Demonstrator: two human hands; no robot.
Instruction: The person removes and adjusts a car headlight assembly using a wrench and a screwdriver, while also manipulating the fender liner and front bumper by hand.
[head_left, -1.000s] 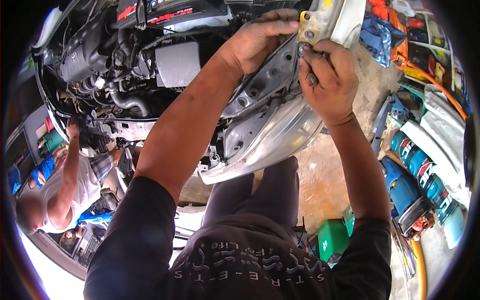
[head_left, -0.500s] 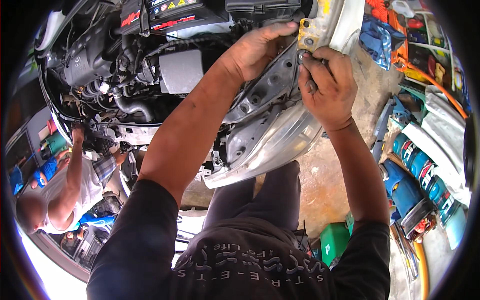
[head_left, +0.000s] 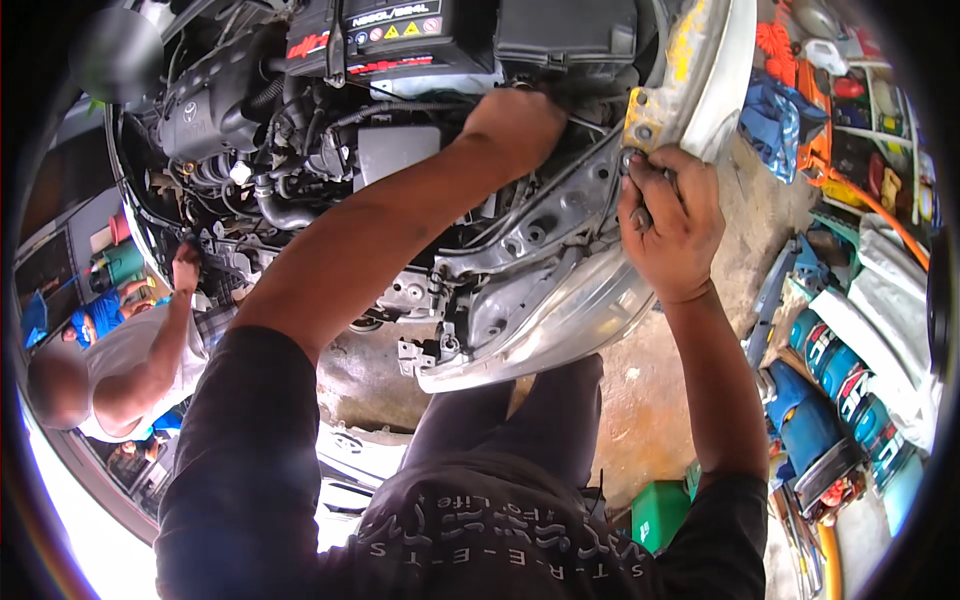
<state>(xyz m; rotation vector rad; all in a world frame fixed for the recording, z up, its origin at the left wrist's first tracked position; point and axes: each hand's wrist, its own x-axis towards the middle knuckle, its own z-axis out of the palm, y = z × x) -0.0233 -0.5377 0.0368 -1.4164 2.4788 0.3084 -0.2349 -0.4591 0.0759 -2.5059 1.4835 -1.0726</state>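
Note:
My right hand (head_left: 672,220) is closed, its thumb and finger pinching a small round metal bolt (head_left: 628,160) at the top edge of the car's front corner. Right above the bolt is a yellow-stained metal bracket (head_left: 640,118) with holes in it. My left hand (head_left: 518,125) reaches down into the engine bay beside the black lidded box (head_left: 565,35). Its fingers are bent out of sight, so what they touch is hidden. Below both hands, the clear headlamp (head_left: 560,320) sits in the car's front corner, next to the grey metal support panel (head_left: 540,235).
A battery (head_left: 400,35) and the black engine cover (head_left: 200,125) fill the bay. At left another person (head_left: 140,370) has a hand on the car's front. Blue bottles (head_left: 835,365), white sheets (head_left: 870,320) and an orange hose (head_left: 880,205) lie to the right. A green box (head_left: 660,515) stands below.
My left hand has left the yellow-stained bracket and dropped leftward into the engine bay. My right hand keeps its pinch on the bolt. The whole view has shifted slightly.

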